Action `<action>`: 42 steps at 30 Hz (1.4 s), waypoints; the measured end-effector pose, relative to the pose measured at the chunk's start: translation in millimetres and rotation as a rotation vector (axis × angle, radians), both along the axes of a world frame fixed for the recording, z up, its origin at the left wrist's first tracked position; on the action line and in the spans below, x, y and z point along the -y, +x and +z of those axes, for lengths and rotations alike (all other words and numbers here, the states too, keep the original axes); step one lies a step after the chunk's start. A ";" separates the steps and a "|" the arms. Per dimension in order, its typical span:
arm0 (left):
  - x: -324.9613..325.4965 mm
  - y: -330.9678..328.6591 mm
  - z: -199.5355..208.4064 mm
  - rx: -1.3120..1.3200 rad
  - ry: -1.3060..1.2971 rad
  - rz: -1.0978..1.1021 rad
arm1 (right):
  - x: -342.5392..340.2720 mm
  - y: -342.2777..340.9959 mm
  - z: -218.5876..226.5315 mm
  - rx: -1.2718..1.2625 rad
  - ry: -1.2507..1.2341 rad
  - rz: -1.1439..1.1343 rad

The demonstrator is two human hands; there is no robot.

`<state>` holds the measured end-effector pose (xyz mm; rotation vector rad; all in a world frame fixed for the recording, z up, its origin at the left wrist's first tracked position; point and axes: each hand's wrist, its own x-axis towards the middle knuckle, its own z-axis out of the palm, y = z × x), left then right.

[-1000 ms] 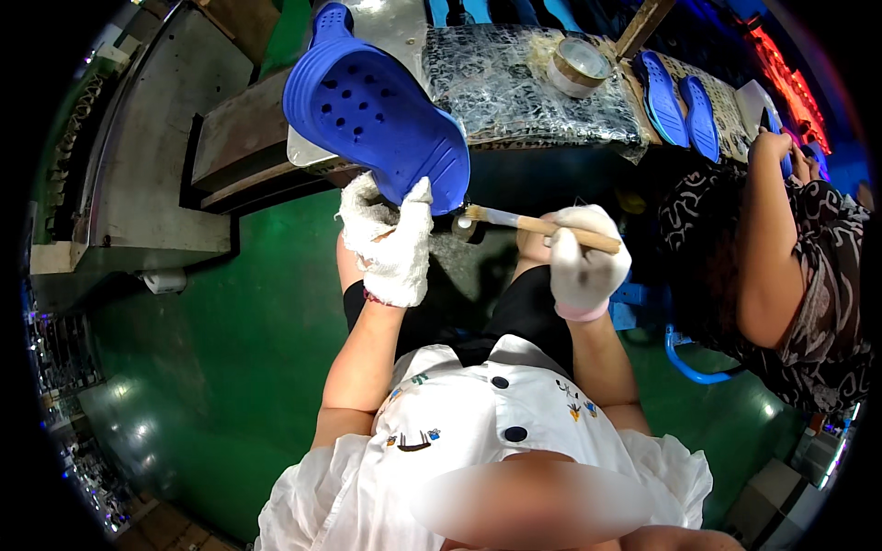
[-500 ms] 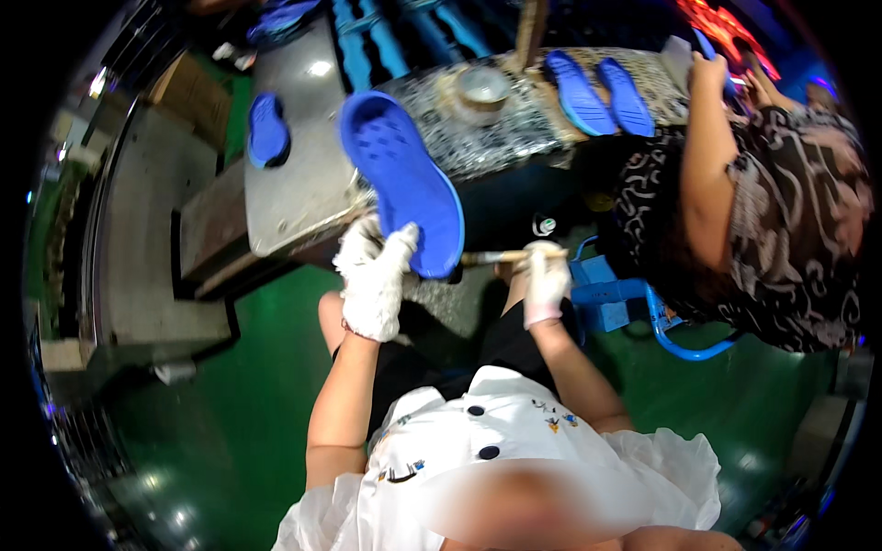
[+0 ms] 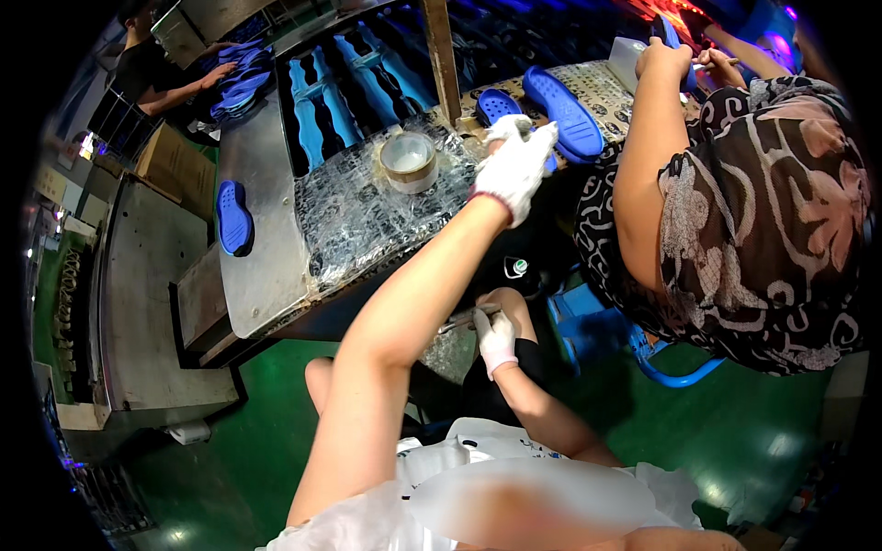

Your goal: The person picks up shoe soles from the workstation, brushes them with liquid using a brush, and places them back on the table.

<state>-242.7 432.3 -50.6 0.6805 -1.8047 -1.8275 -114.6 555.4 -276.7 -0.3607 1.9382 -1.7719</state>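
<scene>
"Where's our perforated blue shoe sole [image 3: 496, 105]?"
"Partly beneath our nearer, left hand [image 3: 516, 167], slanting up-left; whether we're gripping it, we can't tell. Our right hand [image 3: 497, 338] clasps the brush [image 3: 457, 321]."

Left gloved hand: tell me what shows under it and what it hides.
From this view, the left gloved hand covers much of a blue sole; the sole's holed end shows beyond it. The middle is hidden, and whether the hand grips it cannot be seen.
</scene>
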 end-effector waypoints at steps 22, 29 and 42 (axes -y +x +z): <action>297.2 376.9 -58.2 0.987 -0.484 0.861 | 22.8 8.8 15.8 0.028 0.008 0.115; 246.0 427.9 -85.8 0.396 -0.346 1.459 | 13.9 6.5 5.9 0.034 0.058 0.250; 24.1 374.0 -44.6 -0.230 -0.223 1.147 | -3.8 40.9 117.4 -0.235 -0.265 0.114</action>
